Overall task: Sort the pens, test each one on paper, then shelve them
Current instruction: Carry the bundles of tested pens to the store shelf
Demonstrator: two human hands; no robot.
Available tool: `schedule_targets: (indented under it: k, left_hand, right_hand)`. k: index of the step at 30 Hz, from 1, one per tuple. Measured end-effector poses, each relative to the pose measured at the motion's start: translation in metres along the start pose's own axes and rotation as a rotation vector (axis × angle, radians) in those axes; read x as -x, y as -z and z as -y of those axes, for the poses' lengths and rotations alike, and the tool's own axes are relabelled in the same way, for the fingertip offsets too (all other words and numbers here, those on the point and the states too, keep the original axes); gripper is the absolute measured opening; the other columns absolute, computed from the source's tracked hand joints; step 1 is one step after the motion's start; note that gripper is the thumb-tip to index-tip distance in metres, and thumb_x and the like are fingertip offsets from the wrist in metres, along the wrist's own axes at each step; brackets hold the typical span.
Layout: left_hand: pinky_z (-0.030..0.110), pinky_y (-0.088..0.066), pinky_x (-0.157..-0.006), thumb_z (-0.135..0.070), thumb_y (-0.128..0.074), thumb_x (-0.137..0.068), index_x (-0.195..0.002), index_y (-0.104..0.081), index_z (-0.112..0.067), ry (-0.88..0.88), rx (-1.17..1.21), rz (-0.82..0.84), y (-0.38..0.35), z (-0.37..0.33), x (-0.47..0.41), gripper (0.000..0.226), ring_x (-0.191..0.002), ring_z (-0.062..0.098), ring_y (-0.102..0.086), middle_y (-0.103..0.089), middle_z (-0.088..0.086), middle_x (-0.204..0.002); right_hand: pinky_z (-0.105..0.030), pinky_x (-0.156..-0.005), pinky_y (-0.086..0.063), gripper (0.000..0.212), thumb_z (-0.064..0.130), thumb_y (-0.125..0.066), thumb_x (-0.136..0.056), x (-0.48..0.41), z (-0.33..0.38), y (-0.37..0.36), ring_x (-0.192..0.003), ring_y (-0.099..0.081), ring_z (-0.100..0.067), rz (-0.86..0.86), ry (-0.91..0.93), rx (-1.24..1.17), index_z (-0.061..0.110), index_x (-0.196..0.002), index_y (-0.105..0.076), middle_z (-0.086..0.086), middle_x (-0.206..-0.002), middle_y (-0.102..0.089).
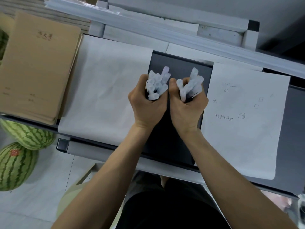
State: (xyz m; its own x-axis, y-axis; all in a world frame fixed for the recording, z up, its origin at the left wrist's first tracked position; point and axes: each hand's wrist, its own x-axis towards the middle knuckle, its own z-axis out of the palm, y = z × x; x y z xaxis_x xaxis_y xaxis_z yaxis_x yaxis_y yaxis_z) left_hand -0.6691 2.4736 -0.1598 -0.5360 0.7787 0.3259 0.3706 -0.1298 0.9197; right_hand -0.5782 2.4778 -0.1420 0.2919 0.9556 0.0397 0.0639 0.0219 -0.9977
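My left hand (147,106) is closed around a bundle of several white-capped pens (157,84), held upright with the caps pointing up. Right beside it, my right hand (188,108) grips a second bundle of white-capped pens (191,85) the same way. Both fists hover over the dark shelf surface (178,66), thumbs nearly touching. A blank white sheet (105,88) lies to the left of my hands. To the right lies a sheet with scribbles, small squares and handwriting (244,116).
A stack of brown kraft notebooks (38,66) sits at the left on the shelf. Two striped watermelons (18,164) lie on the floor at lower left. A white upper shelf rail (165,28) runs across the top.
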Motion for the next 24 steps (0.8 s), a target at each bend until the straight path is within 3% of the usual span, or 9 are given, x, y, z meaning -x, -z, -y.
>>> schedule_targets:
  k: [3,5,7,9,12,15,18,24]
  left_hand:
    - [0.04,-0.04,-0.051,-0.018,-0.069,-0.089,-0.064,-0.04,-0.007,0.045,-0.067,-0.002,0.0,0.001,-0.002,0.04,-0.05,0.032,-0.041,-0.038,0.003,-0.056]
    - [0.039,-0.04,-0.05,-0.017,-0.069,-0.09,-0.068,-0.042,-0.01,0.095,-0.068,0.01,0.0,-0.002,-0.005,0.035,-0.051,0.032,-0.042,-0.04,0.006,-0.056]
    - [0.034,-0.043,-0.051,-0.013,-0.072,-0.091,-0.073,-0.049,-0.01,0.16,-0.07,0.035,0.001,-0.006,-0.008,0.029,-0.051,0.022,-0.049,-0.049,0.0,-0.058]
    - [0.028,-0.045,-0.054,-0.011,-0.073,-0.092,-0.076,-0.055,-0.009,0.23,-0.067,0.081,0.004,-0.011,-0.01,0.024,-0.054,0.006,-0.05,-0.053,-0.01,-0.06]
    - [0.026,-0.043,-0.055,-0.007,-0.072,-0.09,-0.073,-0.053,-0.017,0.341,-0.062,0.178,0.008,-0.023,-0.018,0.027,-0.055,0.003,-0.047,-0.051,-0.015,-0.059]
    - [0.036,-0.041,-0.053,-0.008,-0.07,-0.089,-0.069,-0.046,-0.023,0.419,-0.053,0.258,0.019,-0.042,-0.022,0.034,-0.057,0.013,-0.044,-0.047,-0.012,-0.059]
    - [0.042,-0.04,-0.049,-0.015,-0.068,-0.088,-0.07,-0.046,-0.025,0.504,-0.004,0.344,0.033,-0.062,-0.023,0.031,-0.055,0.025,-0.043,-0.046,0.002,-0.061]
    - [0.029,-0.039,-0.043,-0.009,-0.065,-0.092,-0.091,-0.051,0.003,0.584,0.006,0.603,0.057,-0.106,-0.011,0.019,-0.05,0.022,-0.044,-0.05,0.019,-0.065]
  right_hand:
    - [-0.034,-0.057,-0.045,0.042,0.027,-0.072,-0.092,-0.001,-0.001,-0.002,-0.058,-0.046,-0.026,-0.009,-0.077,0.085,-0.002,-0.074,-0.048,-0.017,-0.064,-0.05]
    - [-0.026,-0.055,-0.039,0.036,0.027,-0.073,-0.094,-0.005,0.003,-0.004,-0.055,-0.04,-0.009,-0.007,-0.14,0.118,0.018,-0.071,-0.047,0.007,-0.056,-0.044]
    - [-0.019,-0.055,-0.036,0.037,0.029,-0.072,-0.096,-0.01,0.01,-0.007,-0.053,-0.036,-0.004,0.008,-0.2,0.14,0.031,-0.072,-0.044,0.017,-0.053,-0.04]
    - [-0.025,-0.055,-0.037,0.038,0.032,-0.07,-0.098,-0.013,0.018,-0.006,-0.055,-0.037,-0.008,0.019,-0.24,0.13,0.03,-0.071,-0.043,0.013,-0.056,-0.041]
    - [-0.041,-0.06,-0.038,0.042,0.038,-0.068,-0.097,-0.016,0.028,-0.002,-0.062,-0.037,-0.022,0.017,-0.311,0.085,0.024,-0.07,-0.039,-0.004,-0.065,-0.039]
    - [-0.043,-0.061,-0.036,0.044,0.043,-0.068,-0.093,-0.012,0.04,0.007,-0.064,-0.036,-0.023,0.02,-0.382,0.075,0.025,-0.068,-0.037,-0.005,-0.067,-0.038]
    - [-0.042,-0.061,-0.039,0.045,0.048,-0.069,-0.09,0.0,0.055,0.021,-0.063,-0.04,-0.023,0.028,-0.43,0.113,0.022,-0.069,-0.039,-0.004,-0.066,-0.041]
    - [-0.039,-0.057,-0.039,0.044,0.045,-0.067,-0.092,0.043,0.087,0.059,-0.056,-0.043,-0.021,0.068,-0.456,0.266,0.018,-0.069,-0.041,-0.007,-0.061,-0.045]
